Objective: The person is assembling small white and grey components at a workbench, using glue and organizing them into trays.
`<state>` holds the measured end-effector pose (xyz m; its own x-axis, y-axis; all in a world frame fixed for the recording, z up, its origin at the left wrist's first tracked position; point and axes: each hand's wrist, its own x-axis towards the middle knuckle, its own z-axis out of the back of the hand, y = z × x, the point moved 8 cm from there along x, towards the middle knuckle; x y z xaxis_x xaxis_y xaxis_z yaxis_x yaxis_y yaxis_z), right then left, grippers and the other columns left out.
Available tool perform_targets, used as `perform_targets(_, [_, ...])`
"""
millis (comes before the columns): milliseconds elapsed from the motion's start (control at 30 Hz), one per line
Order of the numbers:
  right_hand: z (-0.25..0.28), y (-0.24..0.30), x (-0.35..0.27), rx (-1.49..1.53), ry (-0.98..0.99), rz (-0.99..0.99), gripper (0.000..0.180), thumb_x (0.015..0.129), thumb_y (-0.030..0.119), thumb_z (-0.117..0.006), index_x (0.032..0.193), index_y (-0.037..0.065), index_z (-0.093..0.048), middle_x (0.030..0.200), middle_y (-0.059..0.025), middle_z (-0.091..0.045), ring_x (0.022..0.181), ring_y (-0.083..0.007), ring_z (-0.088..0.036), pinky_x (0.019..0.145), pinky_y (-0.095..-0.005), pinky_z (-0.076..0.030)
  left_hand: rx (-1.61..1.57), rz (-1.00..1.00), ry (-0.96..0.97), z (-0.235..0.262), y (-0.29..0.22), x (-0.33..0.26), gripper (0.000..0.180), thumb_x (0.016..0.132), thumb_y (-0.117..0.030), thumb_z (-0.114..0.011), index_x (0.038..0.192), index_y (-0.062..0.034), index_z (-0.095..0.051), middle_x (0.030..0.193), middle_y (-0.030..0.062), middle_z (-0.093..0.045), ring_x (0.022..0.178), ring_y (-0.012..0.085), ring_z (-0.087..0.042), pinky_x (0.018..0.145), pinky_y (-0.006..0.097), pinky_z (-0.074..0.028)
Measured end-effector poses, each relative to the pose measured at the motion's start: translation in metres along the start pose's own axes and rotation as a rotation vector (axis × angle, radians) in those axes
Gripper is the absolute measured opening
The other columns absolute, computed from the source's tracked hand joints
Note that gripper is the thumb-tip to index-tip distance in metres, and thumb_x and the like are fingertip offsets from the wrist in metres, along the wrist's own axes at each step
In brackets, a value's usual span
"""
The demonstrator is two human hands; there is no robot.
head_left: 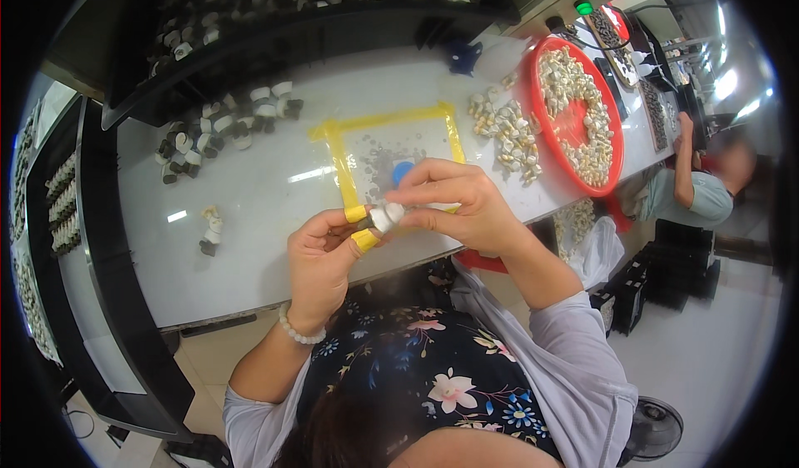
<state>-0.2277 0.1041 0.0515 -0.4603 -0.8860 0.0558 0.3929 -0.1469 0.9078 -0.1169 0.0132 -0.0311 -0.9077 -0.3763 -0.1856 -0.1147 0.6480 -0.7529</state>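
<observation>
My left hand (320, 256), with yellow tape round two of its fingertips, grips a small white-and-black figurine (385, 217) by its dark end. My right hand (466, 203) pinches the white end of the same figurine between thumb and fingers; whether a separate small part sits in that pinch is hidden. Just beyond the right fingertips lies a blue round piece (402, 171), on a patch of grey specks framed by yellow tape (391, 120) on the white table (258, 243). Apart on the left stands a single figurine with a yellowish top (210, 231).
A cluster of white-and-black figurines (220, 126) sits at the back left, below a dark tray (275, 56) full of more. Small cream-and-gold pieces (508, 131) lie beside a red basin (541, 106) at the right. A black rack (116, 243) borders the left; another person (691, 189) sits far right.
</observation>
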Motion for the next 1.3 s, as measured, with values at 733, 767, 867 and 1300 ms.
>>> perform_targets(733, [0.096, -0.031, -0.017, -0.973, -0.284, 0.046, 0.016, 0.070, 0.004, -0.065, 0.085, 0.003, -0.062, 0.085, -0.0103, -0.061, 0.084, -0.0286, -0.056, 0.075, -0.0375, -0.045, 1.594, -0.729, -0.380, 0.040, -0.108, -0.067, 0.026, 0.066, 0.008, -0.065, 0.091, 0.0008, -0.060, 0.093, 0.0148, -0.057, 0.087, 0.0322, -0.052, 0.077, 0.040, -0.044])
perform_targets(767, [0.092, -0.032, -0.016, -0.995, -0.291, 0.078, 0.015, 0.070, 0.003, -0.062, 0.085, 0.005, -0.062, 0.083, -0.0099, -0.060, 0.083, -0.0290, -0.055, 0.073, -0.0386, -0.045, 1.611, -0.733, -0.397, 0.046, -0.109, -0.068, 0.029, 0.065, 0.006, -0.067, 0.092, 0.0012, -0.059, 0.096, 0.0146, -0.054, 0.088, 0.0308, -0.051, 0.076, 0.039, -0.043])
perform_targets(867, [0.087, -0.036, -0.010, -0.971, -0.252, 0.010, 0.017, 0.071, 0.003, -0.060, 0.088, 0.005, -0.060, 0.086, -0.0107, -0.059, 0.084, -0.0303, -0.055, 0.074, -0.0397, -0.044, 1.588, -0.692, -0.538, 0.057, -0.116, -0.069, 0.032, 0.065, 0.004, -0.068, 0.095, 0.0021, -0.057, 0.098, 0.0151, -0.052, 0.088, 0.0318, -0.051, 0.078, 0.038, -0.043])
perform_targets(1300, [0.042, -0.051, -0.033, -0.123, -0.154, -0.164, 0.023, 0.072, -0.003, -0.065, 0.095, 0.001, -0.062, 0.100, -0.0091, -0.059, 0.096, -0.0205, -0.055, 0.083, -0.0294, -0.044, 1.802, -0.626, -0.223, 0.001, -0.134, 0.026, 0.035, 0.073, 0.001, -0.058, 0.107, 0.0028, -0.053, 0.107, 0.0235, -0.052, 0.095, 0.0386, -0.051, 0.084, 0.043, -0.043])
